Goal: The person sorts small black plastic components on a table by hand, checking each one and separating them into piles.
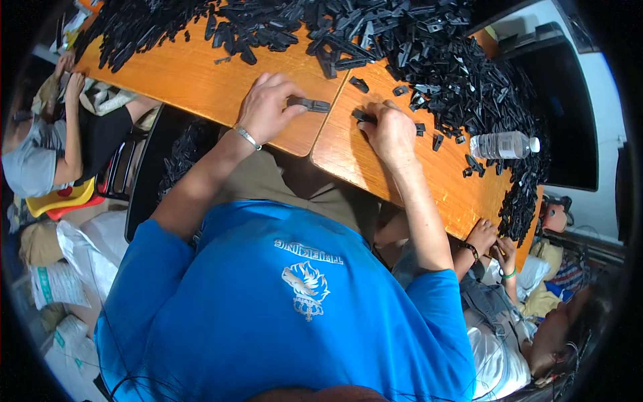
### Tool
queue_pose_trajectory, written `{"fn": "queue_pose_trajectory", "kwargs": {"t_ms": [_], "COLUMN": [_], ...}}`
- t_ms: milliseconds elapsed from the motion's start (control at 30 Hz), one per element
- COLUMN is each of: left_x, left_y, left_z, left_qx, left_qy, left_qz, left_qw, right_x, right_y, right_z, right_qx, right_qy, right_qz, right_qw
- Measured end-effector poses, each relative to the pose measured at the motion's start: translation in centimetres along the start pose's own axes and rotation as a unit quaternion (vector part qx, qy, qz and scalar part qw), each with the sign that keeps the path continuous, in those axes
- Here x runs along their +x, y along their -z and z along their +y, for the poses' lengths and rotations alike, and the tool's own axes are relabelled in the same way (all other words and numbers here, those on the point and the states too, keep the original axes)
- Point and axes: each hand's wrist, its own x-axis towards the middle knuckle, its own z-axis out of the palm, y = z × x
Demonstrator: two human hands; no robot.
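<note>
While left hand [266, 107] pinches black clip [309, 104], right hand [390, 132] grips another.

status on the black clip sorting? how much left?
Done: cannot tell, though a dark bin under the table edge holds black pieces. In hand: left hand holds one black part, right hand another. Left: a big pile of black parts covers the wooden table.
</note>
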Motion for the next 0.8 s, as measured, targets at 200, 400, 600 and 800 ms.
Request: {"fn": "queue_pose_trajectory", "kwargs": {"t_ms": [200, 400, 600, 800], "left_x": [-0.2, -0.3, 0.0, 0.4], "left_y": [0.0, -0.6, -0.6, -1.0], "left_z": [-0.3, -0.4, -0.1, -0.7], "left_qx": [0.041, 0.024, 0.025, 0.028], "left_qy": [0.005, 0.0, 0.009, -0.002], "left_qz": [-0.017, -0.006, -0.012, 0.003], "left_qw": [0.999, 1.0, 1.0, 1.0], "right_x": [0.6, 1.9, 2.2, 5.3], "right_y": [-1.6, -2.2, -2.7, -3.9], "right_z": [-2.6, -3.7, -2.1, -3.2], "right_qx": [0.136, 0.123, 0.138, 0.085], "right_qy": [0.04, 0.108, 0.169, 0.255], "right_qz": [0.056, 0.04, 0.058, 0.033], "right_qw": [0.988, 0.986, 0.974, 0.963]}}
